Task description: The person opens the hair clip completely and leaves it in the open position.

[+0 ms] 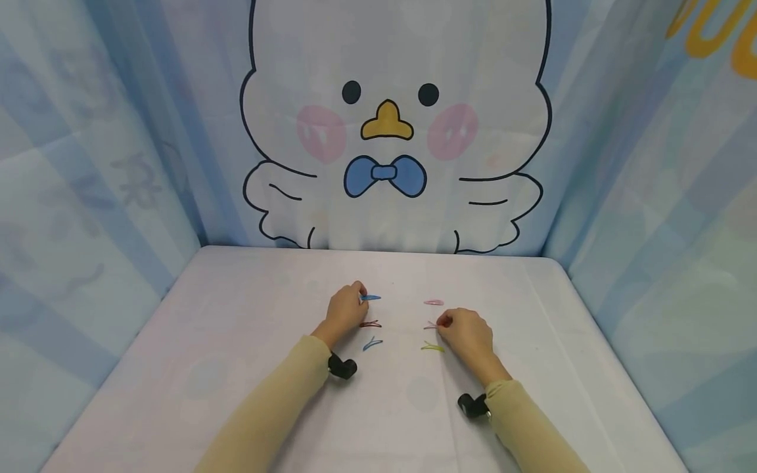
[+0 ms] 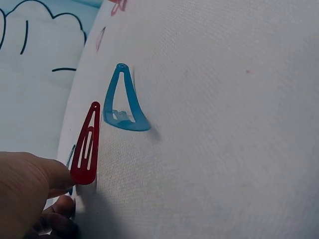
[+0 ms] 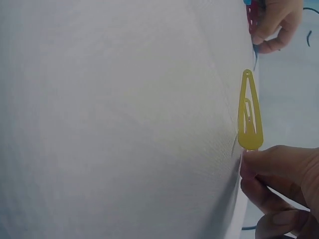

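Note:
Snap hair clips stand on the white table in two short columns. At the far end of the left column my left hand pinches the wide end of a blue hair clip, mostly hidden in the left wrist view. Nearer are a red clip and a light blue clip, both sprung apart into a V. My right hand pinches a pink hair clip in the right column, its end visible between thumb and finger. Beyond it lies another pink clip, flat; nearer is a yellow-green clip, sprung apart.
The white-covered table ends at a back curtain with a cartoon bird. Blue patterned curtains hang along both sides. Black wrist cameras sit under both beige sleeves.

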`<state>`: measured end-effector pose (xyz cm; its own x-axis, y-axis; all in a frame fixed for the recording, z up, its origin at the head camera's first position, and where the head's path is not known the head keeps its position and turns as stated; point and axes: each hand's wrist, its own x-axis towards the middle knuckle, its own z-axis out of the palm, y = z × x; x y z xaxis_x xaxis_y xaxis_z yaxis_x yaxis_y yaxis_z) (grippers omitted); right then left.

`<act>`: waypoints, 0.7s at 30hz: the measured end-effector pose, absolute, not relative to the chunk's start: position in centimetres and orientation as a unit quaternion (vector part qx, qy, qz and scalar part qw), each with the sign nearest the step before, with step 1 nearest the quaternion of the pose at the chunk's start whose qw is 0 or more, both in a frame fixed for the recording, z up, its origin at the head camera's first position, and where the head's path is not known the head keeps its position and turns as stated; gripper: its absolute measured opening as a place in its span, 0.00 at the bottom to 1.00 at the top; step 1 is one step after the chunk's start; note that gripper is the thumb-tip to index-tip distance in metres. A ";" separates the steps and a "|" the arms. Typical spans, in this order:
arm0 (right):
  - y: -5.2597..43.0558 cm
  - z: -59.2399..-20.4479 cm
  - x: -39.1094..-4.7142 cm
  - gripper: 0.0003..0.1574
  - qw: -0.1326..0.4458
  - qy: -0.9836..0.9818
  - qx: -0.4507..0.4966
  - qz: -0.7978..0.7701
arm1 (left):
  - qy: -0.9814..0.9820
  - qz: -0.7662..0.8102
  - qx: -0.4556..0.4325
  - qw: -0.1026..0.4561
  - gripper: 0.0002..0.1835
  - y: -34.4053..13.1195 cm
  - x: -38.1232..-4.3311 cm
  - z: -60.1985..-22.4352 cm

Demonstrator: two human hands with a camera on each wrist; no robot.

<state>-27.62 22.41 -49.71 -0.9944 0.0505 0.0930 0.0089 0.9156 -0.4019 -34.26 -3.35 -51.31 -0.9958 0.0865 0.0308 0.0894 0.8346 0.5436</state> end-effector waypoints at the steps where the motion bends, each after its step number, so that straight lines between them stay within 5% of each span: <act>1: 22.4 -49.7 -27.6 0.04 0.049 -0.977 -0.015 0.206 | -0.958 -0.282 -0.046 0.003 0.10 -3.3 -34.3 -51.3; 21: 22.4 -49.4 -27.0 0.11 0.034 -0.976 -0.017 0.213 | -0.958 -0.281 -0.021 -0.041 0.06 -3.5 -34.7 -50.5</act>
<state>-27.00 22.40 -49.45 -0.9971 0.0475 0.0587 0.0188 0.9090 -0.4164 -34.67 -3.47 -50.48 -0.9956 0.0643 -0.0675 0.0176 0.8406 0.5414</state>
